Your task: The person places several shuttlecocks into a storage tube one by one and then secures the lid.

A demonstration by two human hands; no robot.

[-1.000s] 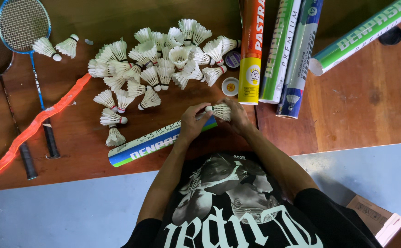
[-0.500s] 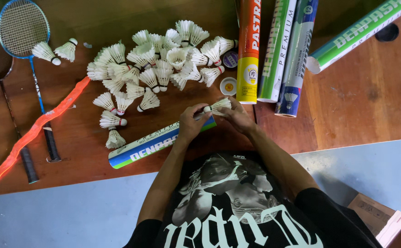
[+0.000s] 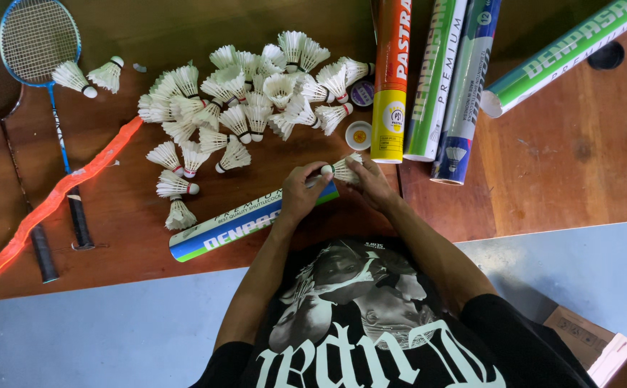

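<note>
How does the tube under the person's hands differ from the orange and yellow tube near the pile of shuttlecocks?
The blue and green tube lies slanted across the table under the left hand; the orange and yellow tube lies nearly straight up the picture, untouched. Their colours differ. Both are long cylinders on the wooden table.

A brown wooden counter [image 3: 579, 172] is carrying everything. A heap of white feather shuttlecocks [image 3: 256, 100] is lying at its far middle, with two more [image 3: 87, 75] sitting apart to the left by a blue-framed badminton racket [image 3: 40, 43]. An orange strip of fabric [image 3: 55, 197] is running diagonally along the left side. A blue, white and green cardboard tube [image 3: 227, 230] is lying near the front edge. Three upright-lying tubes, orange-yellow [image 3: 391, 79], green [image 3: 435, 79] and blue [image 3: 466, 93], are resting side by side to the right, and a green-white tube [image 3: 565, 54] is lying slanted farther right.
</note>
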